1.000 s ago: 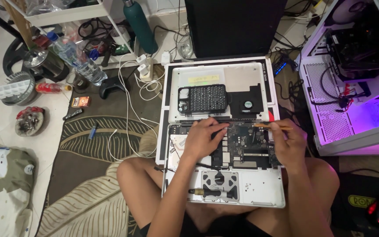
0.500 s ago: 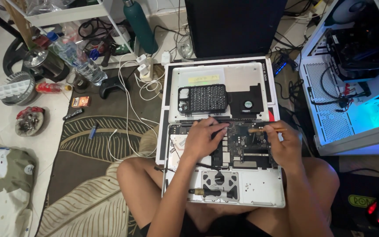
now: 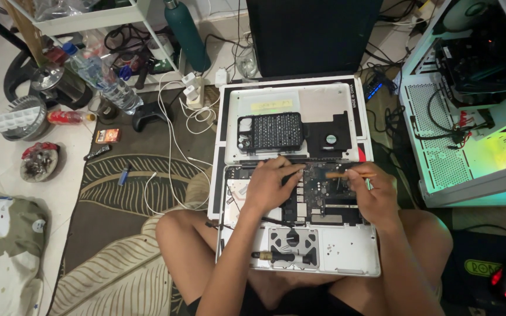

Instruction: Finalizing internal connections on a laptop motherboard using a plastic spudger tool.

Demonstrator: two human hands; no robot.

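Opened laptop point(image 3: 355, 260) is rested across the lap. Circuit board point(image 3: 323, 190) is steadied by left hand point(image 3: 270, 184), fingers flat, nothing gripped. Small brush point(image 3: 346, 174) is pinched in right hand point(image 3: 373, 196). Board cleaning appears underway; light, steady strokes are called for.

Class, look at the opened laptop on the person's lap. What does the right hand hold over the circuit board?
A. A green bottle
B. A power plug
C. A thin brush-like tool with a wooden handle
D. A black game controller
C: the right hand holds a thin wooden-handled tool lying across the circuit board, while the left hand rests on the board.
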